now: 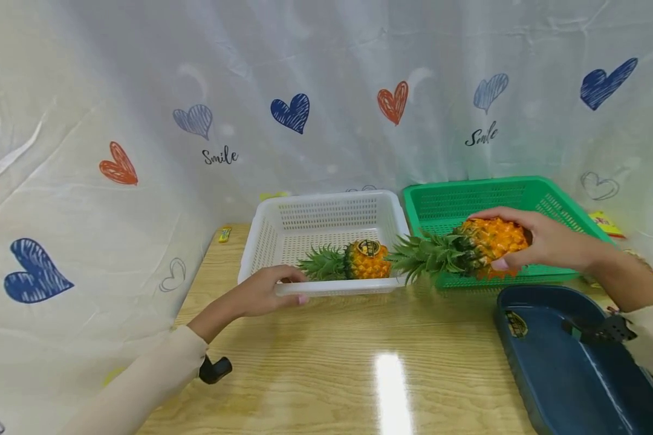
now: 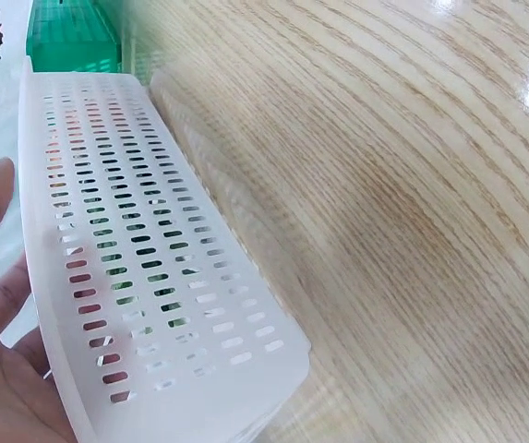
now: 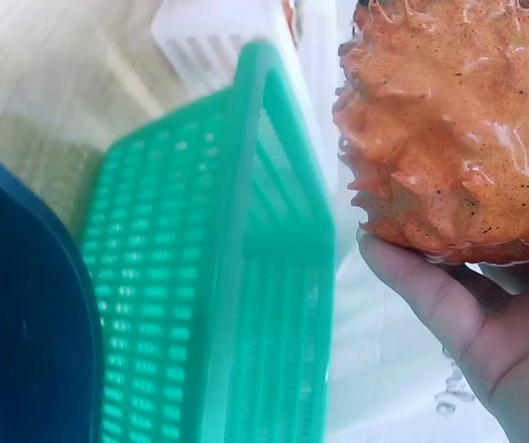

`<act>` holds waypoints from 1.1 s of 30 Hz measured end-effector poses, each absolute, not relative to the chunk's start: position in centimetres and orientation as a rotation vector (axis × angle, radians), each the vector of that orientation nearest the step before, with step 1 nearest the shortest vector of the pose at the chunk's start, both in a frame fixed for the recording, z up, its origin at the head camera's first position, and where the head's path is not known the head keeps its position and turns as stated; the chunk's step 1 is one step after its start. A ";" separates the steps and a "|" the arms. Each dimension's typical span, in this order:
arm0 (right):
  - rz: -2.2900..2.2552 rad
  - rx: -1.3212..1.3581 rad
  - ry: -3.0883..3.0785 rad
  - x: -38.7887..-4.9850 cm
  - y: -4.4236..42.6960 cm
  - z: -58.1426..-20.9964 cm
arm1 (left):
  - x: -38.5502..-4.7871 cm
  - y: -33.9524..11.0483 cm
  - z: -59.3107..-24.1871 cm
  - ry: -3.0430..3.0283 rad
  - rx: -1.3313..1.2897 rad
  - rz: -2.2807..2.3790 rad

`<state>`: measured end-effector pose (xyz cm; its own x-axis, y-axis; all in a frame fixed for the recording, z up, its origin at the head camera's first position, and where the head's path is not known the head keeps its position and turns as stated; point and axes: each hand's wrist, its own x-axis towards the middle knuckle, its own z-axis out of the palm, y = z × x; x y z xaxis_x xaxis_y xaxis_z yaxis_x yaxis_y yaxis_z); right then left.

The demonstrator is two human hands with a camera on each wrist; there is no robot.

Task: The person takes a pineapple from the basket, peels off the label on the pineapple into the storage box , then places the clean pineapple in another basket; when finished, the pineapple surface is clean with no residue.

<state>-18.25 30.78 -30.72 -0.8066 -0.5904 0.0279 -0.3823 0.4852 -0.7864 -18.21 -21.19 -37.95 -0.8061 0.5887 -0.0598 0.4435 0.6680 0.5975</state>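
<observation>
My right hand grips an orange pineapple by its base, above the front of the green basket. Its leafy crown points left, over the white basket's right end. In the right wrist view the thumb presses the fruit's spiny skin. A smaller pineapple with a black and gold label lies on its side in the white basket, crown to the left. At that basket's front left corner, my left hand holds the rim, fingers inside and thumb outside; the left wrist view shows the slotted front wall.
A dark blue tray with a black and gold label inside stands at the front right, close to the green basket. Small yellow packets lie beyond the baskets' sides on the wooden table. A heart-printed curtain hangs behind.
</observation>
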 end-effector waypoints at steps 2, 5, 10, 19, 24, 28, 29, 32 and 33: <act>-1.222 -0.815 2.480 -18.8 31.2 -30.7 | -18.2 -21.1 -38.0 2.640 0.840 0.865; -1.208 -0.779 2.489 -19.4 31.8 -30.6 | -18.2 -21.0 -38.1 2.645 0.853 0.886; -1.167 -0.727 2.526 -20.4 32.3 -30.7 | -18.2 -20.9 -38.2 2.643 0.811 0.912; -1.142 -0.749 2.515 -22.5 32.8 -30.6 | -18.2 -20.8 -38.2 2.660 0.761 0.915; -1.096 -0.731 2.525 -23.6 33.3 -30.8 | -18.1 -20.8 -38.3 2.671 0.785 0.904; -1.094 -0.696 2.530 -24.4 33.9 -30.7 | -18.1 -20.8 -38.3 2.683 0.818 0.897; -1.091 -0.684 2.535 -24.6 34.0 -30.6 | -18.1 -20.8 -38.3 2.686 0.828 0.895; -1.062 -0.663 2.558 -25.2 34.5 -30.5 | -18.1 -20.8 -38.3 2.690 0.843 0.893; -1.052 -0.654 2.561 -25.4 34.8 -30.5 | -18.1 -20.8 -38.3 2.690 0.844 0.894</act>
